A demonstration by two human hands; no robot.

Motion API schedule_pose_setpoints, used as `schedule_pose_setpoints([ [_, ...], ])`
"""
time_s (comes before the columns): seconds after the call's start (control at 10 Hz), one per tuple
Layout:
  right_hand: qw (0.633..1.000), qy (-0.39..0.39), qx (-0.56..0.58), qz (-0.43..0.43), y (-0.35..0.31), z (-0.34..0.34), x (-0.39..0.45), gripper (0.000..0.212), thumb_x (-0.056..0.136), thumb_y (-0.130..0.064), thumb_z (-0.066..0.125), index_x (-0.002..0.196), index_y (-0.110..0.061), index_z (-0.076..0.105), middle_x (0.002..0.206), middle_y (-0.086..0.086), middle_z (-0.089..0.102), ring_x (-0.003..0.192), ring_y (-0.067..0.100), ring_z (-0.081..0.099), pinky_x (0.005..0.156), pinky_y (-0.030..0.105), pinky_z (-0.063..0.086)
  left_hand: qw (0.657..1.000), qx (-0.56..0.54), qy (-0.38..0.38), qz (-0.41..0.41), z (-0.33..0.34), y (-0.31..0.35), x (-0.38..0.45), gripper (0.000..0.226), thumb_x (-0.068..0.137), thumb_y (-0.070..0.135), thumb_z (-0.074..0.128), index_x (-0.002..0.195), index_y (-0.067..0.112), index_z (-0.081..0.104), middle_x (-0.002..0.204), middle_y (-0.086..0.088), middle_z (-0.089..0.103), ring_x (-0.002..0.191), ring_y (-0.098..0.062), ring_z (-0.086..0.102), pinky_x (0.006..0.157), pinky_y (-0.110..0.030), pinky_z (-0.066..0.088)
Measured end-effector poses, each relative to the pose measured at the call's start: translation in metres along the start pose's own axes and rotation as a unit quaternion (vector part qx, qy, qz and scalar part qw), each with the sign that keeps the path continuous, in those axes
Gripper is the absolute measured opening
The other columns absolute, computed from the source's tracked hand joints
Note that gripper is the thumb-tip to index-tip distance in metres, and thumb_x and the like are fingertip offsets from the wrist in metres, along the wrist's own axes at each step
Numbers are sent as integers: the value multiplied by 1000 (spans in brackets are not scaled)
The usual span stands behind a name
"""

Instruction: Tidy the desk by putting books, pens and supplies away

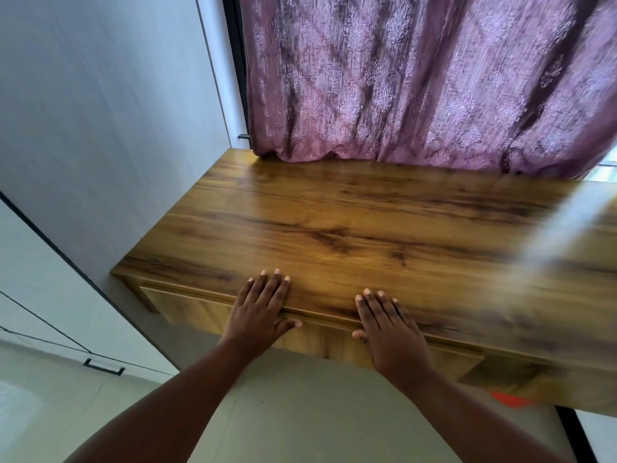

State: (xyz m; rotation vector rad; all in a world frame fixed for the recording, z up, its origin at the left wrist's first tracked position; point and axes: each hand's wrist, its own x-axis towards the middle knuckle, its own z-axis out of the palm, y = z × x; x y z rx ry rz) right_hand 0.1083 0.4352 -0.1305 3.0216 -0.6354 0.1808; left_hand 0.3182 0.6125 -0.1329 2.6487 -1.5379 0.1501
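Forearms are extended from the bottom of the view toward 12 o'clock, both bare and nearly straight. The left hand [258, 310] is laid palm down over the front edge of the brown wood-grain laminate desk [350, 212], its fingers spread flat on the top and its thumb hooked toward 3 o'clock over the edge. The right hand [389, 329] is placed just beside it at 3 o'clock, apart from it, likewise flat and splayed, its thumb pointed toward 9 o'clock. Nothing is gripped by either hand. Below the fingers a matching wooden drawer front [187, 307] is seen under the desk edge. A blurred orange object [510, 399] is glimpsed beneath the desk at 4 o'clock; what it is cannot be told. A pale floor [300, 406] is seen under the arms, and a white cabinet with a black handle [103, 366] at 8 o'clock. No books, pens or supplies are seen on the desktop. At 12 o'clock a mauve patterned curtain [417, 78] is draped onto the desk's far edge.
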Motion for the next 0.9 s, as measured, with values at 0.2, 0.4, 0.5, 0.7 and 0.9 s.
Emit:
schedule_pose_setpoints([
  [0.2, 1000, 16, 11, -18, 3, 4, 1, 64, 101, -40, 7, 134, -4, 50, 134, 18, 55, 122, 34, 54, 100, 48, 43, 1000, 4, -2, -14, -1, 1, 0, 83, 89, 73, 17, 137, 12, 50, 140, -14, 52, 128, -35, 50, 108, -42, 24],
  [0.4, 999, 6, 18, -38, 10, 9, 6, 65, 102, -41, 7, 130, -4, 53, 129, 17, 59, 117, 34, 58, 96, 47, 46, 999, 8, -1, -36, -6, 5, -1, 82, 91, 70, 17, 135, 11, 51, 138, -15, 54, 126, -35, 52, 107, -40, 24],
  [0.5, 998, -8, 14, -60, 17, 5, 5, 65, 101, -40, 7, 130, -5, 54, 128, 16, 60, 115, 33, 59, 94, 45, 48, 999, 17, -24, -42, -8, 7, -3, 82, 89, 72, 17, 135, 13, 51, 138, -12, 54, 125, -33, 53, 106, -38, 23],
  [0.7, 993, -24, 7, -119, 45, -21, 19, 66, 98, -52, 12, 115, -23, 68, 116, -6, 69, 104, 13, 66, 86, 29, 52, 999, 9, -30, -23, -32, 8, 15, 73, 88, 74, 20, 115, 25, 67, 117, 5, 69, 106, -17, 65, 94, -28, 28],
  [0.9, 993, 46, -88, -69, 102, -47, 97, 57, 92, -50, 31, 118, -14, 67, 121, 2, 67, 112, 19, 63, 107, 34, 17, 990, 110, 73, 41, -56, -2, 108, 82, 86, 72, 32, 135, 10, 52, 142, -12, 50, 133, -31, 44, 111, -43, 21],
])
